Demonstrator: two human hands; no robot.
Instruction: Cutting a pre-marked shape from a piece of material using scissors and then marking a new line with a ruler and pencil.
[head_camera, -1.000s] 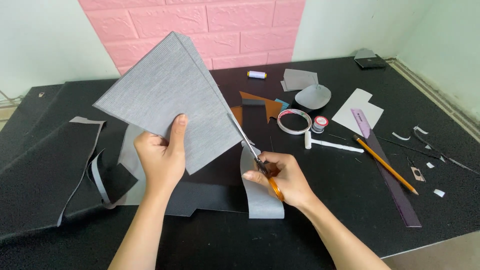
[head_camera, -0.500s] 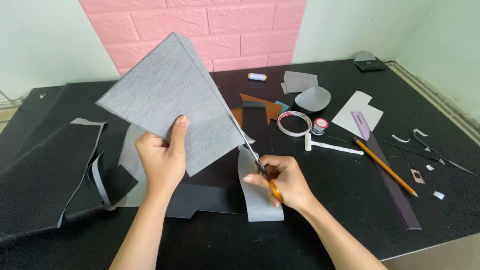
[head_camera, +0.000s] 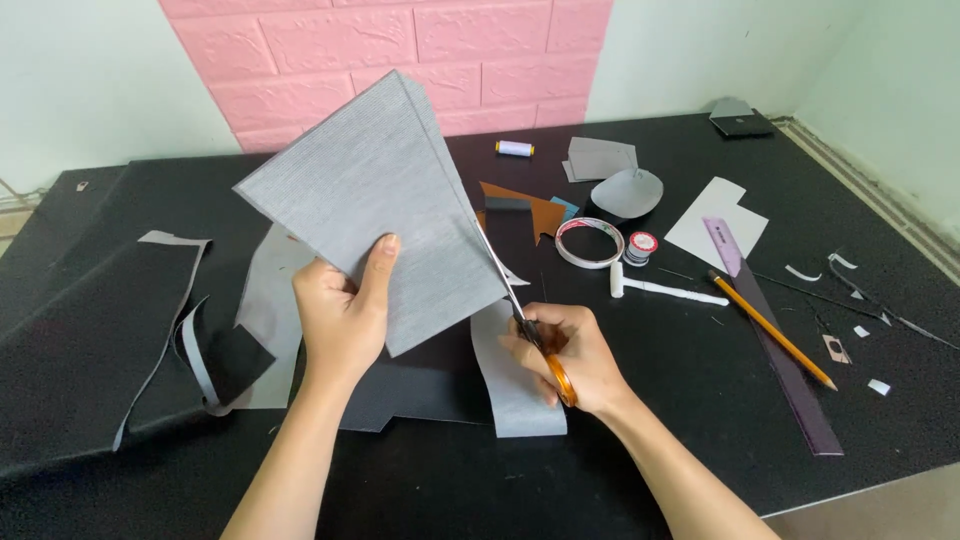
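My left hand (head_camera: 343, 312) grips the lower edge of a large grey sheet (head_camera: 375, 200), thumb on its front, and holds it up tilted above the black table (head_camera: 700, 430). My right hand (head_camera: 570, 355) is closed on orange-handled scissors (head_camera: 520, 315). Their blades run up along the sheet's right edge. A narrow grey strip (head_camera: 515, 385) hangs down from that edge beside my right hand and lies on the table.
Grey and black offcuts (head_camera: 200, 340) lie at the left. To the right are a tape ring (head_camera: 588, 243), a small spool (head_camera: 640, 247), a white pen (head_camera: 665, 291), a pencil (head_camera: 772, 330), a purple ruler (head_camera: 775, 345), white paper (head_camera: 715, 220), brown and grey scraps, and a thread spool (head_camera: 514, 148).
The scissors have advanced slightly up the sheet's right edge, and the hanging strip is a little longer. Both hands stay in nearly the same place.
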